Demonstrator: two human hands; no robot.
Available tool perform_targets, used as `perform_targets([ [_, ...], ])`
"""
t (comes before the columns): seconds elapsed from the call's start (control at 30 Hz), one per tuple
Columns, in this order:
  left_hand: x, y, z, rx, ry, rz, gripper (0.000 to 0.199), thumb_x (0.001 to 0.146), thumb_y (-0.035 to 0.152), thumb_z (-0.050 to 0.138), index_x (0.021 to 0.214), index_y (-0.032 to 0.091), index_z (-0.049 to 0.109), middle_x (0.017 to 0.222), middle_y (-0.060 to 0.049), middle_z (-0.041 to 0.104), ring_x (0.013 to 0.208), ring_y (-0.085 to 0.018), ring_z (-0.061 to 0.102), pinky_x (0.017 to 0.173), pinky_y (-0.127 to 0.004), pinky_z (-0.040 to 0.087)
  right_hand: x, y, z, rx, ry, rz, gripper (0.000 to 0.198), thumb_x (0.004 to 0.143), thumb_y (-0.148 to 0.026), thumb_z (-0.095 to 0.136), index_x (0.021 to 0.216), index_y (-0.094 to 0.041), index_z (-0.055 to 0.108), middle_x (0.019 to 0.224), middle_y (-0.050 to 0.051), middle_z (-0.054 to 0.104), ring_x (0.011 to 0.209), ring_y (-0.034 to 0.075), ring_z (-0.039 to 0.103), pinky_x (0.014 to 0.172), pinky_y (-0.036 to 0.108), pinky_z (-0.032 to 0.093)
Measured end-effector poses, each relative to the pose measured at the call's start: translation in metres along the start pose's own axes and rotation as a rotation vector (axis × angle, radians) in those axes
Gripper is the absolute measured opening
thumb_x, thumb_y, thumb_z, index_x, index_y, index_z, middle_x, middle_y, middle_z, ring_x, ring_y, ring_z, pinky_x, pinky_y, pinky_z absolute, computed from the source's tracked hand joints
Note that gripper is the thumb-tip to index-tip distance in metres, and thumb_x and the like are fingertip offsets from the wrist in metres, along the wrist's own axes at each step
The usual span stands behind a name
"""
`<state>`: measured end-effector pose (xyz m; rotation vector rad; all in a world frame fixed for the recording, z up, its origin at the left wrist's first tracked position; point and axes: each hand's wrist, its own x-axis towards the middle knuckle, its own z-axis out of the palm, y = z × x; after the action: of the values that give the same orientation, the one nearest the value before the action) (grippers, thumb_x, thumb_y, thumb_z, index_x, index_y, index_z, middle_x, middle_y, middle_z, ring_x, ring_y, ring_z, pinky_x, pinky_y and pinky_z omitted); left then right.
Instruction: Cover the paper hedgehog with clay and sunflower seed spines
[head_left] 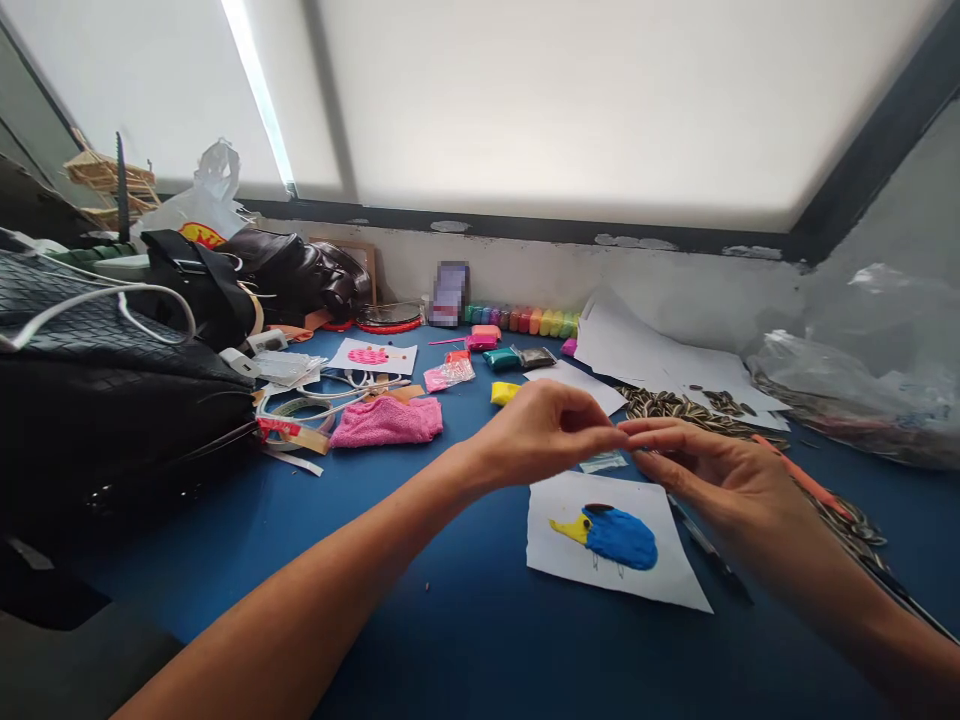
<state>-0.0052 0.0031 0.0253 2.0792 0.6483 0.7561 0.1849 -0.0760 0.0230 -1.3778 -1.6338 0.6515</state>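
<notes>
My left hand (546, 436) and my right hand (709, 468) meet fingertip to fingertip above the table. Both are closed in a pinch, and whatever lies between the fingers is too small to make out. Below them lies a torn piece of white paper (547, 508) with a blue clay body (621, 540), a yellow clay head and beak (576, 527), and two pencilled legs. One dark sunflower seed (598, 509) sits at the top of the body. A pen (709, 545) lies beside the paper, partly behind my right hand.
Striped sunflower seeds (675, 404) are heaped behind my right hand, near paper sheets (645, 345). Clay packs (501, 358), a pink cloth (388, 421) and a phone (448, 294) stand or lie farther back. A black bag (112, 430) fills the left side, a plastic bag (855, 380) the right.
</notes>
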Motion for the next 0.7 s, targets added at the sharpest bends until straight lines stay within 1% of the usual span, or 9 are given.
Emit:
perform_targets([
  [0.07,-0.0012,0.0044,0.0034,-0.143,-0.073,-0.031,0.026,0.084,0.037,0.068,0.085,0.011,0.071,0.072,-0.003,0.064,0.068,-0.011,0.054,0.060,-0.022,0.041,-0.0006,-0.0005,-0.0005,0.041,-0.014,0.013,0.022,0.079,-0.048,0.074,0.088,-0.029,0.079,0.109,0.004,0.074,0.101,0.023,0.069,0.087,0.033,0.058],
  [0.1,-0.0012,0.0048,0.0045,-0.182,-0.074,-0.044,0.023,0.083,0.033,0.070,0.084,0.010,0.071,0.071,-0.002,0.064,0.067,-0.010,0.053,0.059,-0.021,0.040,-0.0006,-0.0008,-0.0008,0.061,-0.024,0.023,0.022,0.079,-0.048,0.074,0.087,-0.029,0.080,0.109,0.004,0.074,0.101,0.023,0.069,0.086,0.033,0.059],
  [0.2,0.0002,0.0021,0.0040,-0.232,-0.070,-0.064,0.014,0.083,0.024,0.070,0.082,0.010,0.070,0.068,-0.001,0.061,0.065,-0.008,0.052,0.058,-0.021,0.040,0.0007,-0.0010,-0.0020,0.122,-0.069,0.059,0.023,0.078,-0.049,0.075,0.086,-0.029,0.080,0.110,0.005,0.074,0.102,0.025,0.070,0.082,0.032,0.060],
  [0.27,0.0016,0.0002,0.0015,-0.253,-0.088,-0.054,0.013,0.084,0.022,0.069,0.081,0.010,0.070,0.067,0.000,0.060,0.063,-0.008,0.052,0.059,-0.020,0.041,0.0019,-0.0019,-0.0021,0.137,-0.107,0.080,0.023,0.078,-0.049,0.075,0.089,-0.029,0.080,0.109,0.005,0.075,0.101,0.025,0.071,0.081,0.032,0.061],
  [0.33,0.0024,-0.0003,-0.0007,-0.265,-0.103,-0.045,0.012,0.085,0.021,0.068,0.080,0.010,0.069,0.065,0.001,0.059,0.062,-0.007,0.052,0.059,-0.020,0.042,0.0023,-0.0042,-0.0014,0.121,-0.114,0.071,0.023,0.078,-0.048,0.075,0.091,-0.030,0.080,0.104,0.005,0.077,0.099,0.025,0.071,0.081,0.033,0.061],
  [0.47,0.0016,0.0011,0.0000,-0.230,-0.121,-0.053,0.012,0.086,0.020,0.067,0.078,0.010,0.067,0.063,0.002,0.057,0.060,-0.006,0.051,0.056,-0.019,0.041,-0.0004,-0.0095,0.0018,0.046,-0.036,-0.002,0.022,0.077,-0.047,0.076,0.088,-0.030,0.081,0.094,0.004,0.077,0.090,0.023,0.072,0.076,0.031,0.060],
  [0.57,0.0006,0.0015,0.0018,-0.199,-0.128,-0.037,0.015,0.087,0.021,0.067,0.077,0.010,0.065,0.061,0.003,0.056,0.058,-0.006,0.051,0.054,-0.018,0.040,-0.0031,-0.0095,0.0037,-0.006,0.011,-0.023,0.022,0.077,-0.048,0.075,0.087,-0.028,0.080,0.090,0.003,0.077,0.083,0.020,0.071,0.071,0.028,0.058],
  [0.63,0.0007,0.0008,0.0015,-0.213,-0.148,-0.033,0.014,0.087,0.021,0.066,0.079,0.010,0.065,0.063,0.002,0.057,0.059,-0.006,0.054,0.055,-0.018,0.042,-0.0040,-0.0079,0.0042,-0.033,0.024,-0.029,0.023,0.078,-0.049,0.074,0.086,-0.027,0.079,0.089,0.004,0.076,0.081,0.020,0.070,0.070,0.028,0.057],
  [0.7,0.0014,-0.0004,-0.0001,-0.262,-0.176,-0.063,0.013,0.088,0.022,0.065,0.082,0.010,0.066,0.067,0.001,0.060,0.060,-0.007,0.058,0.056,-0.019,0.044,-0.0044,-0.0059,0.0038,-0.068,0.035,-0.029,0.025,0.078,-0.050,0.073,0.083,-0.026,0.078,0.087,0.003,0.076,0.077,0.019,0.068,0.066,0.028,0.055],
])
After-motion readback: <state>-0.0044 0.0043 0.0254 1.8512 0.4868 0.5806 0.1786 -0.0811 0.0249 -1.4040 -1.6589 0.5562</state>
